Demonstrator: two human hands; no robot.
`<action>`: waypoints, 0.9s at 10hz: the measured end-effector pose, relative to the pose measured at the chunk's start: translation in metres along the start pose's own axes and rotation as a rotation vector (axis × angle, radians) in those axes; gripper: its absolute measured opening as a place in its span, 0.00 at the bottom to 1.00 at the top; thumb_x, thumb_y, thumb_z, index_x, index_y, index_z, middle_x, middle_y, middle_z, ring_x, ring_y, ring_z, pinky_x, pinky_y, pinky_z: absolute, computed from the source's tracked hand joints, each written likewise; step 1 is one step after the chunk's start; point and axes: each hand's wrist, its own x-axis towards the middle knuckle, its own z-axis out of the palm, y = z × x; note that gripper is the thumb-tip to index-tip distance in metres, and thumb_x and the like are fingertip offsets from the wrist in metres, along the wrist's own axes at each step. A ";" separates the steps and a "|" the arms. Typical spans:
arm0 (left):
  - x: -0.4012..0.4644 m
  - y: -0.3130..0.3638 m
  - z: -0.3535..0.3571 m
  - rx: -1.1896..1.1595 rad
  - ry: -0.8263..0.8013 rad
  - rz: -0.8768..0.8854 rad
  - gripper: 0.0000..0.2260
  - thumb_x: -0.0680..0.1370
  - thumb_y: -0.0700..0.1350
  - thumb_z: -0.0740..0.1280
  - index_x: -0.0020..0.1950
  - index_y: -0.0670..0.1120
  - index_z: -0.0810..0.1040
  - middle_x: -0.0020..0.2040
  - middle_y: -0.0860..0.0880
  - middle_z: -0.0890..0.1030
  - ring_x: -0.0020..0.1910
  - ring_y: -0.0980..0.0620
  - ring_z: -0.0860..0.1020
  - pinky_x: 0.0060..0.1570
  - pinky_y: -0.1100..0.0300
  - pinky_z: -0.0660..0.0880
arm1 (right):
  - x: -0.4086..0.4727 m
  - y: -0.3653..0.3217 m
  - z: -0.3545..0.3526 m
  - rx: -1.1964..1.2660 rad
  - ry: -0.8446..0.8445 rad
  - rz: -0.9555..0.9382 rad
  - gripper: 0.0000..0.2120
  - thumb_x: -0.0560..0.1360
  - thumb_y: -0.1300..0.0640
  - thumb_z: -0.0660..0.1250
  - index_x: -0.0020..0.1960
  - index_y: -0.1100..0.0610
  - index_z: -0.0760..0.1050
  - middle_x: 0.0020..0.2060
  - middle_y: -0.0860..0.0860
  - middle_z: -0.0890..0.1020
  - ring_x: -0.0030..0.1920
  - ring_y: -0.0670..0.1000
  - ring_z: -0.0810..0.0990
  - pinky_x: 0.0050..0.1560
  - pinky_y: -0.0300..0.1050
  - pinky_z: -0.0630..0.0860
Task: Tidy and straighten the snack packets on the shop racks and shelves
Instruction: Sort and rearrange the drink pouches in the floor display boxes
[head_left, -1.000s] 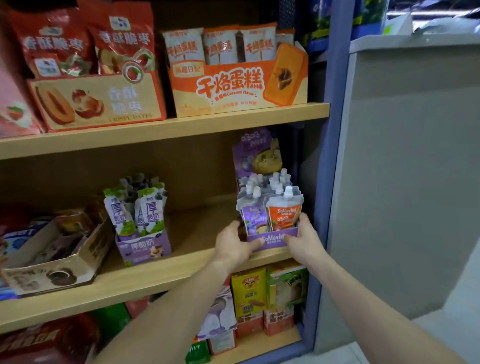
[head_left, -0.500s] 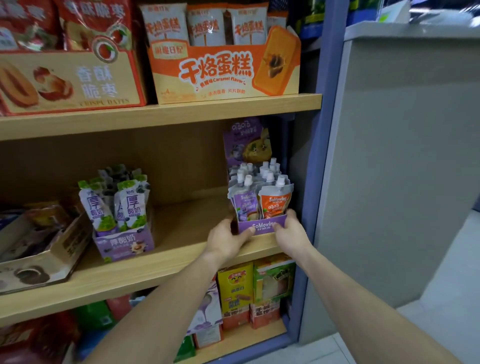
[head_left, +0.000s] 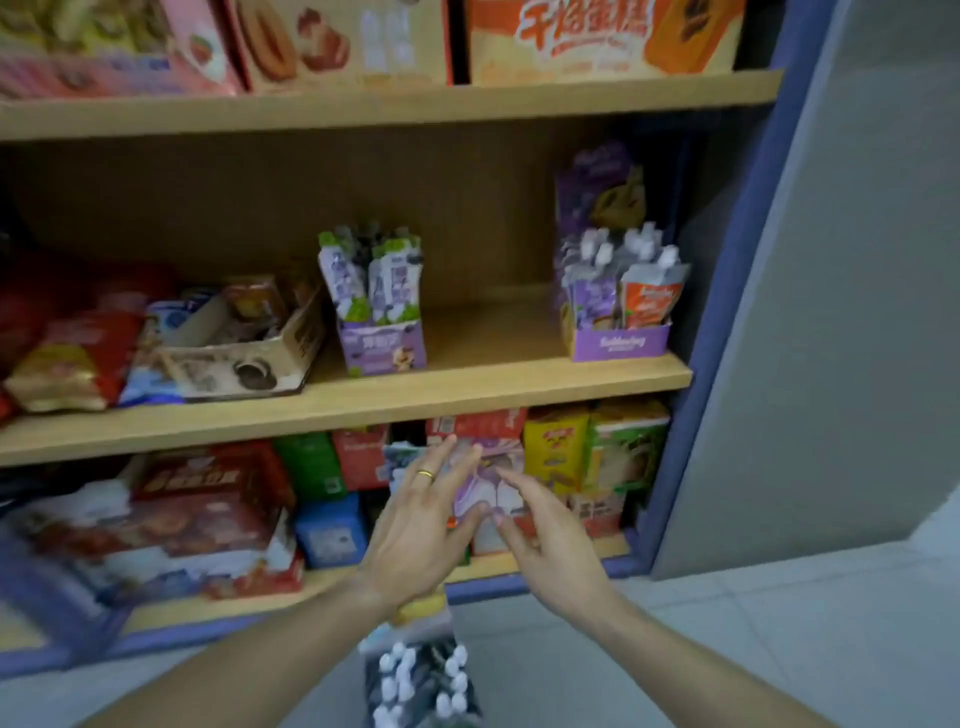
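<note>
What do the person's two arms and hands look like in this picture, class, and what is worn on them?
Both forearms are bare, with no sleeves, gloves or watch in view. The left hand wears a plain gold band on one finger. The right hand shows no ring or other jewellery.

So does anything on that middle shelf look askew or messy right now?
Yes. The cookie tray left of the purple pouch box sits angled to the shelf edge, its packets jumbled. The red bags at far left lie slumped.
</note>
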 end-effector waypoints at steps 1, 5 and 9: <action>-0.068 -0.042 0.013 0.038 -0.094 -0.151 0.33 0.80 0.70 0.56 0.83 0.64 0.51 0.85 0.52 0.51 0.83 0.48 0.51 0.78 0.45 0.63 | -0.033 0.005 0.048 -0.003 -0.146 0.064 0.26 0.82 0.44 0.63 0.78 0.41 0.60 0.76 0.41 0.67 0.76 0.45 0.66 0.71 0.42 0.67; -0.240 -0.112 0.100 -0.502 -0.391 -0.625 0.66 0.56 0.69 0.83 0.77 0.67 0.38 0.78 0.61 0.53 0.78 0.60 0.56 0.76 0.61 0.59 | -0.136 0.095 0.149 0.122 -0.700 0.426 0.78 0.48 0.26 0.80 0.83 0.50 0.40 0.80 0.42 0.56 0.78 0.43 0.61 0.76 0.41 0.63; -0.284 -0.147 0.195 -0.667 -0.319 -0.664 0.52 0.64 0.46 0.87 0.80 0.46 0.59 0.71 0.55 0.76 0.69 0.52 0.78 0.63 0.56 0.79 | -0.164 0.156 0.218 0.337 -0.578 0.395 0.54 0.62 0.54 0.86 0.77 0.37 0.56 0.66 0.35 0.77 0.64 0.39 0.79 0.59 0.34 0.77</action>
